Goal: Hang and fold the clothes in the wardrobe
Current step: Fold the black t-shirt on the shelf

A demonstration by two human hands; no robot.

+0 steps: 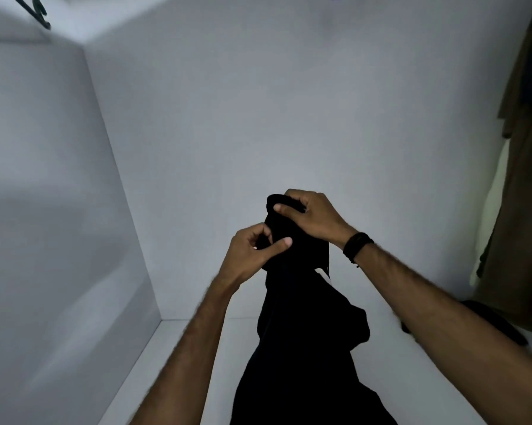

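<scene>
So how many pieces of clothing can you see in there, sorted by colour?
Black: 2, the black garment held up by the left hand and right hand, and another black piece on the shelf at right.
Brown: 1, a hanging brown garment.
Total: 3

Black garment (301, 348), bunched, hanging above wardrobe floor (172, 363)

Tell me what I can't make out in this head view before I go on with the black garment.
- Black garment: its type is unclear, being bunched and dark; its lower end is cut off by the bottom edge.
- Fabric under the left hand and right hand: hidden by the fingers.
- Brown clothes: cut off by the right edge.
- Dark hanger-like shape: blurred, cut off at the top.
</scene>
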